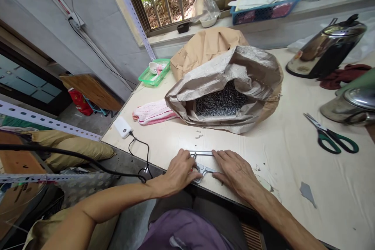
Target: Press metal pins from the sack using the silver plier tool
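Both my hands rest near the table's front edge on a small grey metal tool (pixel 204 170) with a flat bar (pixel 202 153) behind it. My left hand (pixel 179 171) has its fingers curled on the tool's left end, pinching a small spring or screw. My right hand (pixel 231 168) lies on the tool's right end, fingers pressed together over it. Behind them an open brown-and-silver sack (pixel 225 90) holds a heap of small dark metal parts (pixel 220 103). A few loose parts (pixel 199 136) lie on the table between the sack and my hands.
Green-handled scissors (pixel 331 137) lie at right. Two metal kettles (pixel 328 49) stand at the back right beside a dark red cloth. A pink towel (pixel 152 112), a white power bank (pixel 123 127) with a cable and a green basket (pixel 154 72) sit at left.
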The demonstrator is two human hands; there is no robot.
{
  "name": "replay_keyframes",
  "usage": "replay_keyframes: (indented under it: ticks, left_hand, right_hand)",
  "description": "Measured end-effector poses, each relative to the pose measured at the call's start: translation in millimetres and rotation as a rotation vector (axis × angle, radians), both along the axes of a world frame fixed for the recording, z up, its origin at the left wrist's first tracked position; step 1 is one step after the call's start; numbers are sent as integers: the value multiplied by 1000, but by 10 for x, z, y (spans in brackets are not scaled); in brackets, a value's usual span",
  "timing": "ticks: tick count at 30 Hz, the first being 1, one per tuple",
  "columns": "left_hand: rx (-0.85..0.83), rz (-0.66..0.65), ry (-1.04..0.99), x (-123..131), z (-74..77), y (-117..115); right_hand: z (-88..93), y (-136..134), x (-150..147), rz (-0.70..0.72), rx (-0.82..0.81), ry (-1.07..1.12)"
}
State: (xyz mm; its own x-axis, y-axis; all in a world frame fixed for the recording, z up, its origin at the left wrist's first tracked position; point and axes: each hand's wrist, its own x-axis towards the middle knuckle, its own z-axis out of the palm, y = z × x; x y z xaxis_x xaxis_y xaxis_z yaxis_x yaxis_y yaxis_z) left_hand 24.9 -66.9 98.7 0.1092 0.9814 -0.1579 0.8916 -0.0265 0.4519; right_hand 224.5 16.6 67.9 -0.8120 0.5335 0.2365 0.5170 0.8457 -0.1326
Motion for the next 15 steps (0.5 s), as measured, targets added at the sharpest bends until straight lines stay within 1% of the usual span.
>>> replay_keyframes:
  ticks: [1, 2, 3, 5, 7, 9, 12, 15]
  left_hand:
    - [85, -76, 20, 54, -23, 28]
    - [129, -150, 29, 103, -50, 72]
    - [143, -211, 35, 146, -78, 128]
    - [118, -272, 54, 206, -119, 250]
    - [68, -279, 82, 237, -126, 344]
    - [35, -263, 109, 252, -107, 386]
    - [18, -229, 117, 271, -86, 375]
    - [11, -197, 107, 293, -121, 343]
  right_hand:
    - [-12, -10, 3, -2, -4, 4]
    - [-22, -19, 6, -6, -4, 7]
    - [-29, -27, 8, -15, 1, 10]
    - [-27, -41, 6, -43, 12, 1]
    - [-2, -55, -3, -86, 18, -34]
    - [40, -69, -15, -116, 29, -77]
    - [96, -90, -23, -118, 58, -93]
    - [108, -105, -15, -92, 52, -55]
